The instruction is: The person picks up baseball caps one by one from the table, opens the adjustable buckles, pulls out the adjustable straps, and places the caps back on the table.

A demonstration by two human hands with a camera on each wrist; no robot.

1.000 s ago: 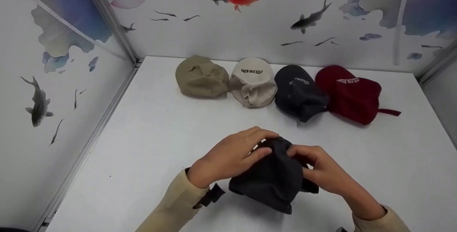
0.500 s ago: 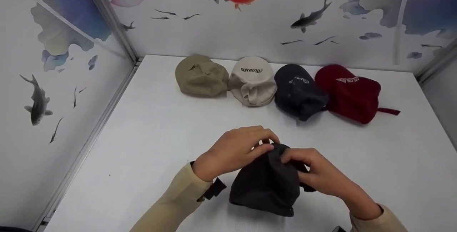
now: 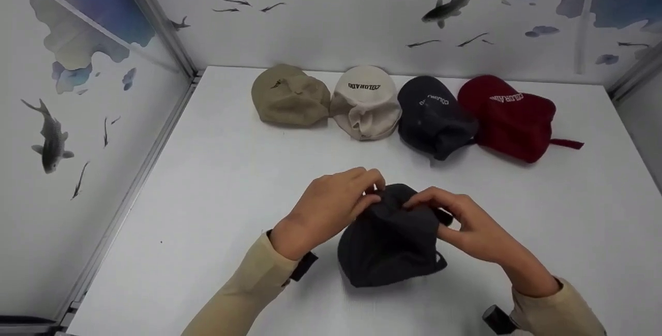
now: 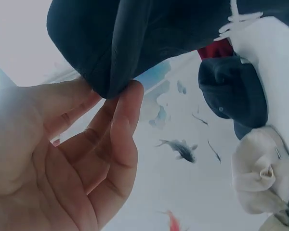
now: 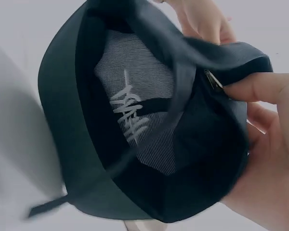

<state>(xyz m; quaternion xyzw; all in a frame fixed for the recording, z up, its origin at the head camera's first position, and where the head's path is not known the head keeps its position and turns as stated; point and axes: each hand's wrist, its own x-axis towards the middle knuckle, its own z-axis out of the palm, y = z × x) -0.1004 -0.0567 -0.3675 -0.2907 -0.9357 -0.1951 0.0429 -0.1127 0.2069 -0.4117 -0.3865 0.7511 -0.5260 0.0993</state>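
Note:
Both hands hold a black baseball cap (image 3: 388, 248) above the near middle of the table, in the head view. On its left top, my left hand (image 3: 326, 212) pinches the cloth between thumb and fingers, as the left wrist view also shows. My right hand (image 3: 476, 230) grips the right side, fingers on top and thumb below. In the right wrist view the cap's inside faces the camera, with white stitching (image 5: 130, 115) on a striped lining, a loose strap, and a metal buckle (image 5: 213, 81) by the right thumb.
Along the back of the white table (image 3: 232, 170) lie an olive cap (image 3: 289, 103), a cream cap (image 3: 364, 103), a navy cap (image 3: 434, 119) and a red cap (image 3: 509, 119), close together. Fish-printed panels (image 3: 393, 20) stand behind and at the left.
The black cap has turned in the hands, its lower edge rising and a loop showing at its lower right. Both hands keep hold. The head view has tilted slightly down.

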